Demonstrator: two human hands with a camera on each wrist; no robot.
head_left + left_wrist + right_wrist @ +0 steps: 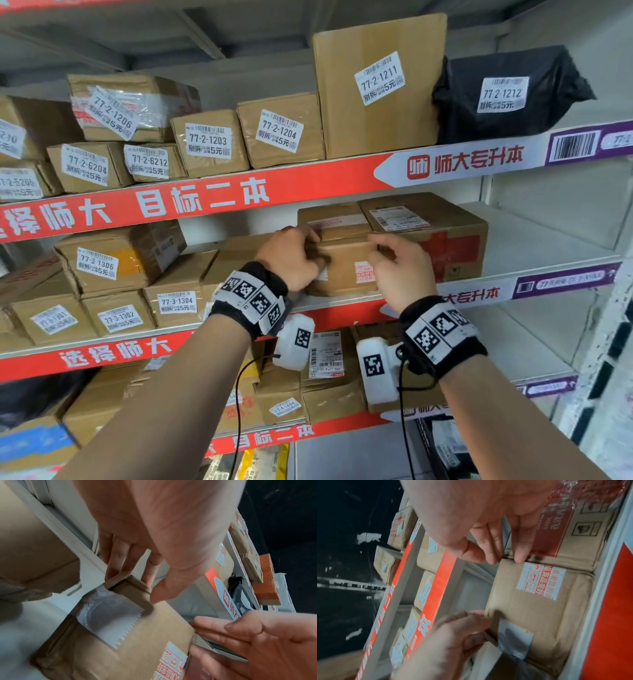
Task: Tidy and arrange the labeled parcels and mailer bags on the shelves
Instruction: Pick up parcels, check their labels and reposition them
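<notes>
A small brown box (346, 270) with white tape and a red-printed sticker stands at the front of the middle shelf (534, 240). My left hand (294, 253) grips its upper left edge; in the left wrist view the fingers of the left hand (137, 586) hook over the far corner of the box (137, 635) and the thumb lies on its front. My right hand (394, 260) holds the right edge. In the right wrist view the right hand (496, 559) has its fingertips in the gap between the box (539, 608) and a larger red-printed box (565, 520).
The red-printed box (448, 246) stands tight against the small box's right side; bare shelf lies beyond it. Labelled boxes (176, 305) fill the shelf to the left. Above stand more labelled boxes (209, 144), a tall box (376, 85) and a black mailer bag (507, 92).
</notes>
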